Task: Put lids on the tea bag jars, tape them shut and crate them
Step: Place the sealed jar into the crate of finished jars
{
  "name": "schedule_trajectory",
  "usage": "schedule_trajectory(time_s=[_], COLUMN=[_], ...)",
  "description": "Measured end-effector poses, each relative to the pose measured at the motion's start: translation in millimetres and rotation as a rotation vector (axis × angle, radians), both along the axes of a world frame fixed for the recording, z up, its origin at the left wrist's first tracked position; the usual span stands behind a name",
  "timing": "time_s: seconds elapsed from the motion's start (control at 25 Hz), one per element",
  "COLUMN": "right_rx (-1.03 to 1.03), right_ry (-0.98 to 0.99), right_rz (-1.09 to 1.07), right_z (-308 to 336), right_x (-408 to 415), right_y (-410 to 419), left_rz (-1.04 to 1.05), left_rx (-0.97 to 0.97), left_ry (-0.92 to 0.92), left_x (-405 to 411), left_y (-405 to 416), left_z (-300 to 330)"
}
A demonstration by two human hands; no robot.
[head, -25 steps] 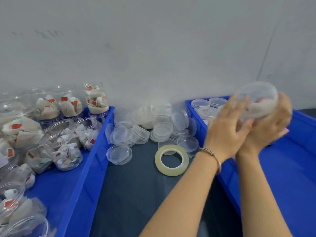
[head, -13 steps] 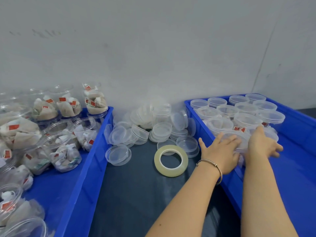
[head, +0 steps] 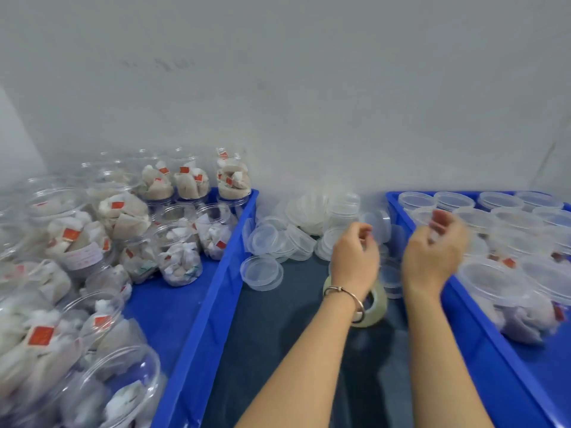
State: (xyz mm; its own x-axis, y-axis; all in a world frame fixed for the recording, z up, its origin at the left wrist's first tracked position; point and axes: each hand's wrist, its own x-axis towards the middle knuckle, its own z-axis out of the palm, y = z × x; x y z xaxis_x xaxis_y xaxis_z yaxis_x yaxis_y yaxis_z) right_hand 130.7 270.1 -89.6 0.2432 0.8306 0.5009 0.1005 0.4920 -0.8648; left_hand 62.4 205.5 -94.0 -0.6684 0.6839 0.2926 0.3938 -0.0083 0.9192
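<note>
Bare forearms reaching forward over dark tabletop [head: 278, 350] between two blue crates. Left hand [head: 353, 257], bracelet [head: 346, 296] at wrist, raised with fingers loosely curled, holding nothing. Right hand [head: 432, 254] raised beside it, blurred, fingers curled inward; whether anything pinched, cannot tell. Tape roll [head: 375, 307] flat on tabletop, hole facing up, directly beneath left wrist and partly hidden by it. Loose clear lids [head: 262, 270] heaped against wall, just beyond both hands. Lidded jars [head: 494, 279] upright in right crate [head: 475, 338], beside right hand. Unlidded tea bag jars [head: 182, 261] in left crate [head: 216, 291], mostly upright, nearest ones tipped, well apart from hands.
</note>
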Motion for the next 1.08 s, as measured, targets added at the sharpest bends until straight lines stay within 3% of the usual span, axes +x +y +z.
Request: schedule_trajectory(time_s=[0.16,0.32,0.72,0.84,0.96,1.04,1.08], right_rx=[-0.076,-0.135,-0.053,-0.029,0.005,0.009,0.009], right_ry=[-0.097,-0.178,-0.31,-0.222,-0.264,-0.354,-0.375], right_rz=[0.478,0.813,1.099,1.233,1.301,1.292,1.302], right_z=[-15,-19,-23,-20,-14,-15,-16], right_x=[-86,-130,-153,-155,-160,-162,-161], right_y=[-71,-127,-183,-197,-208,-213,-217], left_rz=[0.266,0.406,0.559,0.581,0.885,1.149,1.248], left_rx=[0.063,0.024,-0.173,-0.136,0.099,0.031,-0.11], left_ry=[-0.071,-0.066,0.105,0.479,1.026,1.08,0.983], left_x=[-61,-92,-96,-69,-53,-57,-62], left_y=[-62,-119,-195,-217,-248,-272,-282], left_z=[6,12,25,41,61,70,72])
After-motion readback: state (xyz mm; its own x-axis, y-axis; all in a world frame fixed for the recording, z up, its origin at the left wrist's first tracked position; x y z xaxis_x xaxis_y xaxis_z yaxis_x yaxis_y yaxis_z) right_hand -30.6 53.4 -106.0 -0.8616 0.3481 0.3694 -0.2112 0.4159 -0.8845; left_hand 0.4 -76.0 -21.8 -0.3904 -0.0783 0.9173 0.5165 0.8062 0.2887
